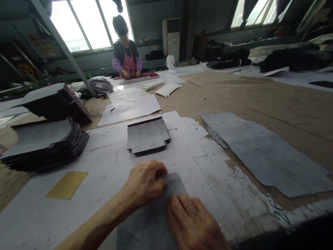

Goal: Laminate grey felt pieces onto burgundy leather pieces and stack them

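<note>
A grey fabric-like sheet (pixel 149 225) lies before me on the white paper, running off the bottom of the picture. At its far end my left hand (pixel 147 182) is closed, with thumb and curled fingers pinching the edge. My right hand (pixel 194 220) has its fingers bent together over the sheet's right edge. Both hands hide parts of that edge. Just beyond them sits a small stack of grey pieces with dark edges (pixel 148 135). A yellow card (pixel 67 185) lies flat, left of my left forearm.
At left stand a thick stack of dark-edged pieces (pixel 44 139) and a tilted dark block (pixel 57 100). Large grey sheets (pixel 270 152) are layered at right. White paper (pixel 130 109) and cream pieces (pixel 166 90) lie farther back, near a white fan (pixel 170 64). A co-worker (pixel 127 59) handles red material.
</note>
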A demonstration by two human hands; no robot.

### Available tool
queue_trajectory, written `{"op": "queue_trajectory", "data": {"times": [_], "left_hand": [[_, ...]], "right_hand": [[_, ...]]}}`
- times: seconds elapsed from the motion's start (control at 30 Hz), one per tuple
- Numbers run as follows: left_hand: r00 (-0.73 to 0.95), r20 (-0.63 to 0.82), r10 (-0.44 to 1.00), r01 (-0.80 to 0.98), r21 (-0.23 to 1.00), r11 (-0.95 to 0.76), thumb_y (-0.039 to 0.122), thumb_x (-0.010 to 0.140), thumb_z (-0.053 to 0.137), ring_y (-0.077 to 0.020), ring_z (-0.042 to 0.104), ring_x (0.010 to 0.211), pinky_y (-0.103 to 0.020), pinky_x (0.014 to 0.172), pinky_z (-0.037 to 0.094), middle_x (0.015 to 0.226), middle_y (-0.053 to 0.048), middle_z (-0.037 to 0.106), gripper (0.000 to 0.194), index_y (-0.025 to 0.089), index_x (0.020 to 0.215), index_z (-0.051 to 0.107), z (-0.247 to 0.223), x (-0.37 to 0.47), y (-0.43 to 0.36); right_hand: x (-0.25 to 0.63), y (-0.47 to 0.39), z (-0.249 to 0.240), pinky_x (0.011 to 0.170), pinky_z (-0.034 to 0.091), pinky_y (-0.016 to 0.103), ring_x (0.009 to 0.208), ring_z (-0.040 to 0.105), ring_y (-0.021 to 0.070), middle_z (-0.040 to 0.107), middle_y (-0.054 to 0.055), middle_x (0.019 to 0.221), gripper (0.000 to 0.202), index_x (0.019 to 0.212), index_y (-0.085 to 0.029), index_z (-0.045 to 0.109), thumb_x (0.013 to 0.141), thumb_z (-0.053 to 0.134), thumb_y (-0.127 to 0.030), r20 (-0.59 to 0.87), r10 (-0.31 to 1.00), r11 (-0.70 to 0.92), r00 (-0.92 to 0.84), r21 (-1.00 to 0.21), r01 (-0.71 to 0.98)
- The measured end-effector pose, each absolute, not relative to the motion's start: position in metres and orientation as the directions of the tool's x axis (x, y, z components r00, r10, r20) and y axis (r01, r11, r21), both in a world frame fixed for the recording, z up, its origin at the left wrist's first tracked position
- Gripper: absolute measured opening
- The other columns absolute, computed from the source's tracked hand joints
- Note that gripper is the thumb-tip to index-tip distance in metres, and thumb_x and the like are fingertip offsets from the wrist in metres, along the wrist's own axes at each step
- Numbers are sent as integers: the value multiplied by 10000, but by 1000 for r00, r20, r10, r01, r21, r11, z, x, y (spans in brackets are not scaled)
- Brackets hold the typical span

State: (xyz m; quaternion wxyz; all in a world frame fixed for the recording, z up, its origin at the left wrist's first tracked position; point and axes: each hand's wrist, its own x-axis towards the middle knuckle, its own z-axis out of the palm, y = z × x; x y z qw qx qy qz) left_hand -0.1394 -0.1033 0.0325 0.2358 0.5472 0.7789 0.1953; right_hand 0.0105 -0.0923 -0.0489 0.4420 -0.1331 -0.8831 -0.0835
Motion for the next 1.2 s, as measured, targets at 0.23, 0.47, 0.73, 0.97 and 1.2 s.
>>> {"op": "queue_trajectory", "data": {"times": [0.23, 0.47, 0.73, 0.97, 1.2], "left_hand": [[-289, 152, 945, 761, 636, 130, 100, 722, 555, -166, 544, 733, -313, 696, 415, 762, -18, 608, 177, 197, 794, 684, 2, -125, -111], [-28, 541, 841, 939, 304, -164, 49, 812, 442, -165, 510, 679, -333, 632, 380, 743, -47, 584, 245, 161, 848, 657, -11, -120, -122], [99, 571, 815, 946, 199, -255, 62, 864, 402, -161, 507, 730, -325, 668, 368, 806, -54, 599, 249, 125, 965, 620, -12, -122, -120], [156, 534, 831, 953, 138, -268, 105, 900, 357, -167, 490, 748, -337, 701, 350, 807, -50, 602, 272, 120, 1003, 609, -12, -120, -122], [198, 511, 836, 957, 85, -278, 118, 901, 356, -183, 488, 767, -364, 730, 353, 822, -60, 595, 270, 102, 1000, 606, -12, -120, -123]], "right_hand": [[10, -91, -50, 619, 449, 326, 768, 577, 218, 656, 110, 783, 318, 751, -98, 655, 780, 354, -3, 838, 137, 948, -529, 43, 314], [30, -76, -34, 680, 513, 281, 814, 603, 199, 669, 121, 845, 346, 835, -60, 665, 806, 326, 6, 800, 224, 966, -557, -105, 238], [52, -72, -36, 772, 506, 365, 909, 592, 233, 656, 124, 961, 330, 958, -73, 644, 808, 355, -16, 671, 229, 960, -705, -35, 279], [50, -73, -40, 764, 491, 356, 900, 591, 231, 659, 118, 951, 331, 959, -74, 641, 827, 341, -23, 669, 222, 956, -710, -7, 293], [53, -69, -34, 777, 493, 361, 918, 582, 233, 653, 122, 963, 343, 974, -76, 633, 813, 337, -13, 646, 223, 965, -730, -39, 259]]}}
